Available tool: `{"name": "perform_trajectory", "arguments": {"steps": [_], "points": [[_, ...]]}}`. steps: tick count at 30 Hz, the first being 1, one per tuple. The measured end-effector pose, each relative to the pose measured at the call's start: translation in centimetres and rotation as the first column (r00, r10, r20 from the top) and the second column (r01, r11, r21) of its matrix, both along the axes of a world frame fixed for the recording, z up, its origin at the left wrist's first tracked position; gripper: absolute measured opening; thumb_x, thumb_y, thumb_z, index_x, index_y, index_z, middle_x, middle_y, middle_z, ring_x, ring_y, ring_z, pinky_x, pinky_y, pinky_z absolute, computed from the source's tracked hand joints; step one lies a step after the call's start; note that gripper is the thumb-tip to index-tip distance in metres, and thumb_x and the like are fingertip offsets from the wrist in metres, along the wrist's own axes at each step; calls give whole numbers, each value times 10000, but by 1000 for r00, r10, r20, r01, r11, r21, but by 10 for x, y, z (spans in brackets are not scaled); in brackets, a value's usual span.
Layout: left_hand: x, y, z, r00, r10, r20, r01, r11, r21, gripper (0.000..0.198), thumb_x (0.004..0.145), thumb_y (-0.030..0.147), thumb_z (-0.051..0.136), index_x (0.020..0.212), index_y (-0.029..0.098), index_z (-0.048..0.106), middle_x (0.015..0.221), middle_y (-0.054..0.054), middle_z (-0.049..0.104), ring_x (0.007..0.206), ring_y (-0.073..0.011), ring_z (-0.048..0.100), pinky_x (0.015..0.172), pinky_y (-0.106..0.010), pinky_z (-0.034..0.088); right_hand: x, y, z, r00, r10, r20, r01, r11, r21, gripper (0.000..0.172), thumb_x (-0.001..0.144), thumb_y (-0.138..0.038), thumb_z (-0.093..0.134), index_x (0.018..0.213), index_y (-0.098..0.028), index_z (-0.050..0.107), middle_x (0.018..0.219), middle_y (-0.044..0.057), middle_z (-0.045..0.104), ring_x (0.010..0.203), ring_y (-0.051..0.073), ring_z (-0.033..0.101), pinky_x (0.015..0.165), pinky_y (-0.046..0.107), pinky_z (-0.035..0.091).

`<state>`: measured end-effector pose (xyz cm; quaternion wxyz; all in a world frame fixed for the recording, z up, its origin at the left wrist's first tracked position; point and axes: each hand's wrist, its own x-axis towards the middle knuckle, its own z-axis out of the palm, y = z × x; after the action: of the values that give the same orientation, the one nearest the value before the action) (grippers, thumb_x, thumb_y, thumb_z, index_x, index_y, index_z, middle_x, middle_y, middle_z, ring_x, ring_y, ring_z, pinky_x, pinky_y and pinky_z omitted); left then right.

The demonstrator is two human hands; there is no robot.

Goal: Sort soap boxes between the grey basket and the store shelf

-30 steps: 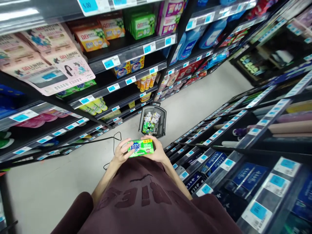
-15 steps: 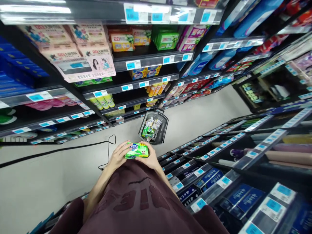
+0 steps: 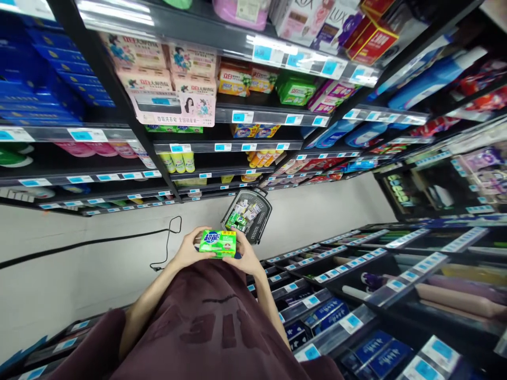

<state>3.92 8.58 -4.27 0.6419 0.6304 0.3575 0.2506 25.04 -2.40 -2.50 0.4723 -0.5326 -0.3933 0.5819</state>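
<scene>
Between my two hands, in front of my body, is a green soap pack (image 3: 217, 244) with a blue logo and a yellow strip, its printed face turned up toward me. My left hand (image 3: 190, 250) grips its left end, thumb along the near edge. The right end is held by my right hand (image 3: 246, 255), with the thumb at the near corner and the fingers behind. Beyond the pack, a dark shopping basket (image 3: 259, 224) stands on the floor, with several small green and white packs (image 3: 242, 214) in it.
Ahead is a shelf (image 3: 273, 117) with soap packs and bottles; pink soap boxes (image 3: 170, 79) jut out at its left. Another shelf row (image 3: 352, 319) with blue boxes runs close on my right. A black cable (image 3: 99, 243) lies across the pale floor at left.
The soap pack has turned so its printed face shows more fully, and my left fingers have shifted off its top to its end. The view has swung slightly left.
</scene>
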Motion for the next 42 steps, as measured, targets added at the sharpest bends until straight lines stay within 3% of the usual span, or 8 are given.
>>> {"name": "perform_trajectory", "arguments": {"steps": [5, 10, 20, 24, 27, 31, 37, 42], "points": [[4, 9, 2, 999, 52, 3, -50, 982, -184, 525, 779, 458, 757, 1192, 166, 618, 1181, -114, 713, 1079, -279, 679, 851, -335, 563, -13, 3, -8, 990, -140, 11, 140, 984, -111, 970, 724, -338, 859, 1515, -296, 298, 1341, 116, 604, 1033, 240, 701, 829, 363, 612], [-3, 16, 6, 996, 72, 56, -54, 956, -287, 490, 885, 538, 618, 1200, 164, 641, 1187, -113, 711, 948, -238, 681, 716, -276, 537, -23, 11, -8, 970, -244, -2, 241, 960, -140, 814, 800, -433, 770, 1467, -239, 347, 1067, 77, 688, 692, 156, 667, 552, 270, 577], [-10, 17, 7, 988, 128, 91, -96, 952, -291, 470, 896, 523, 620, 1213, 177, 654, 1164, -101, 702, 869, -205, 665, 636, -246, 523, -17, 25, -8, 988, -150, 48, 155, 982, -111, 741, 831, -430, 737, 1456, -244, 385, 1052, 62, 676, 688, 134, 634, 552, 244, 557], [-12, 16, 7, 986, 142, 91, -103, 934, -341, 483, 905, 554, 590, 1189, 168, 649, 1273, -121, 657, 815, -199, 677, 489, -238, 529, -12, 19, -9, 999, 34, 39, -30, 994, -103, 961, 706, -383, 854, 1496, -275, 318, 1193, 81, 650, 710, 126, 643, 643, 272, 565], [-12, 16, 3, 984, 169, 58, -132, 906, -403, 536, 930, 607, 515, 1153, 135, 637, 940, -95, 730, 611, -173, 658, 345, -209, 436, -14, 14, -11, 998, 20, 68, -11, 992, -126, 1017, 575, -350, 931, 1414, -225, 371, 980, 38, 709, 646, 129, 634, 652, 281, 547], [-11, 13, -3, 995, 95, -22, -92, 840, -535, 684, 932, 715, 376, 1087, 97, 625, 571, -47, 663, 414, -187, 621, 292, -210, 374, -25, 14, -12, 994, -85, 62, 95, 979, -179, 705, 654, -460, 854, 1178, -191, 467, 582, -58, 638, 456, 135, 576, 482, 238, 469], [-11, 9, -6, 985, 12, -171, -98, 856, -507, 766, 918, 778, 263, 1040, 122, 640, 408, 9, 542, 318, -146, 511, 299, -186, 337, -32, 17, -13, 976, -193, 103, 209, 962, -175, 514, 774, -615, 679, 1001, -210, 458, 407, -115, 484, 303, 103, 422, 340, 186, 274], [-11, 7, -3, 980, -30, -195, -52, 915, -401, 731, 951, 735, 240, 1110, 151, 650, 413, 34, 508, 326, -134, 450, 347, -200, 337, -30, 12, -14, 976, -191, 106, 206, 966, -158, 511, 815, -667, 618, 996, -210, 478, 464, -99, 502, 323, 98, 430, 374, 205, 300]]}}
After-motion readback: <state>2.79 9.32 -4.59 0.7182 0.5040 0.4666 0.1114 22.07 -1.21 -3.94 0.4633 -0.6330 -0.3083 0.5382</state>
